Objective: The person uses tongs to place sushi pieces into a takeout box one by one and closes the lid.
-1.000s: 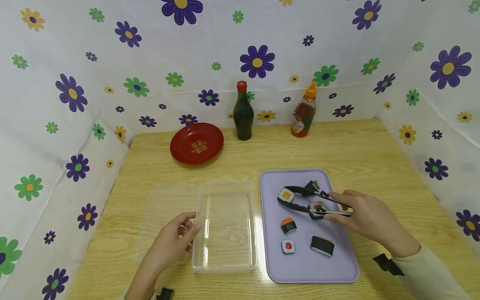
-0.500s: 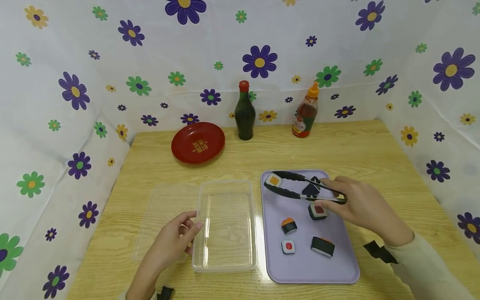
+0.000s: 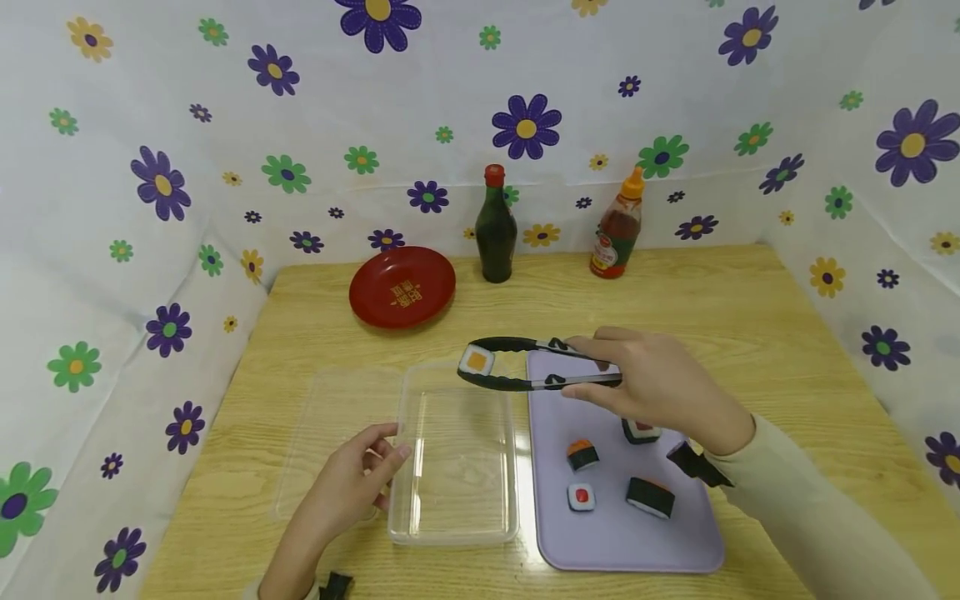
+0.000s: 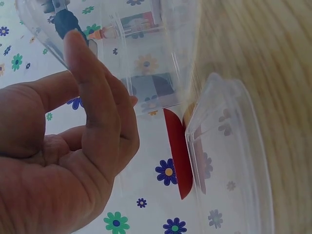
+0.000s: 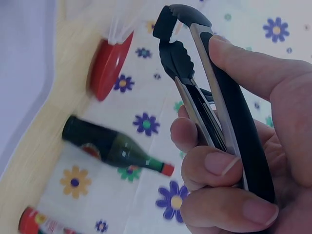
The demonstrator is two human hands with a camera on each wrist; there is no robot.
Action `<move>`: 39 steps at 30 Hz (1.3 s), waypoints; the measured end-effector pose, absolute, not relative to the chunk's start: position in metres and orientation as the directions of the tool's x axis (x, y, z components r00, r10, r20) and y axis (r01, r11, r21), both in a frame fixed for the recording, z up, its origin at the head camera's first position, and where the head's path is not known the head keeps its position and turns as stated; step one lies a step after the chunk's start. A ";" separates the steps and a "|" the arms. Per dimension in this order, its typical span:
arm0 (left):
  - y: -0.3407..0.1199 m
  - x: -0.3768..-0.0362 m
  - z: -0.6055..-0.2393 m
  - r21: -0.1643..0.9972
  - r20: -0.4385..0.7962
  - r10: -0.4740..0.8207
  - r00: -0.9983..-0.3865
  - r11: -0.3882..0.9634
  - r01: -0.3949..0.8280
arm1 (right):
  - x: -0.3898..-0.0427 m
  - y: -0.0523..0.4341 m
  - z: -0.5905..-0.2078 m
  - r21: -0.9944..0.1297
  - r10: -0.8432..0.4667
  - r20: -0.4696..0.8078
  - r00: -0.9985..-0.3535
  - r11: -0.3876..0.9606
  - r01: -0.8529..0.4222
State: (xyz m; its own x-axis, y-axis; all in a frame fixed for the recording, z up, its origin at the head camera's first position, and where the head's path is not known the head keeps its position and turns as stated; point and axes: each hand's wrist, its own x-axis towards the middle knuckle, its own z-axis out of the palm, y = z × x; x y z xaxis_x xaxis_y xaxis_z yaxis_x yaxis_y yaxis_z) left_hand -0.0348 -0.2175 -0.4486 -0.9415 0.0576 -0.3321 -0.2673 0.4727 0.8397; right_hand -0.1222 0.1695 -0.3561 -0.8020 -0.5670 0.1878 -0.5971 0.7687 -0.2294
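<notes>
- The person's right hand (image 3: 652, 379) is gripping black-and-silver kitchen tongs (image 3: 501, 382), thumb along one arm of them, fingers wrapping the other.
- The tongs are pinching a sushi roll (image 3: 477, 360) with a square orange-yellow centre between their tips; from here it is hanging over the far end of a clear plastic container (image 3: 461, 508).
- The left hand (image 3: 358, 477) is touching the container's left rim, its fingers bending; I'm unable to tell whether it is pinching the rim or merely resting against it.
- A transparent lid (image 3: 315, 442) is lying on the tabletop (image 3: 697, 304), just left of the container and partly behind that hand.
- A lavender tray (image 3: 615, 546) is sitting to the container's right, carrying more sushi: an orange-topped gunkan (image 3: 582, 454) is standing above a small red-centred roll (image 3: 581, 497), and a long seaweed-wrapped piece (image 3: 651, 497) is lying to their right.
- A maroon-centred roll (image 3: 641, 432) is peeking out near the right wrist, partly covered.
- Towards the back, a red plate (image 3: 402, 287) with gold characters is resting on the left, a dark green bottle (image 3: 497, 237) with a red cap is standing near it, and an orange-capped sauce bottle (image 3: 617, 236) is standing further right.
- White flower-printed cloth (image 3: 420, 92) is hanging behind everything.
</notes>
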 end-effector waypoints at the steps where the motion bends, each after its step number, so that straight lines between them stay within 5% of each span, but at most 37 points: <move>1: -0.217 -0.035 -0.448 0.839 -0.332 0.057 -0.942 0.474 -0.267 | -0.123 0.164 -0.356 -0.221 -0.578 0.185 -0.795 0.764 -0.607; 12: -0.215 -0.036 -0.446 0.830 -0.335 0.042 -0.941 0.487 -0.273 | -0.135 0.114 -0.378 -0.177 -0.721 0.177 -0.669 0.646 -0.743; 31: -0.215 -0.034 -0.446 0.828 -0.333 0.034 -0.942 0.488 -0.275 | -0.141 0.076 -0.387 -0.097 -0.707 -0.017 -0.707 0.705 -0.702; 39: -0.214 -0.033 -0.448 0.833 -0.327 0.023 -0.945 0.479 -0.276 | -0.139 0.089 -0.393 -0.130 -0.715 0.043 -0.698 0.689 -0.713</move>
State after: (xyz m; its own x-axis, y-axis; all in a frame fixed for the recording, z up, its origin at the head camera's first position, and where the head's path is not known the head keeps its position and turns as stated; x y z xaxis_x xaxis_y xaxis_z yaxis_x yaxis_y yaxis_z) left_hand -0.0329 -0.2141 -0.4483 -0.9449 0.0235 -0.3265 -0.2760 0.4793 0.8331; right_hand -0.1394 0.0886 -0.3925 -0.6979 -0.7149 0.0434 -0.7135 0.6886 -0.1296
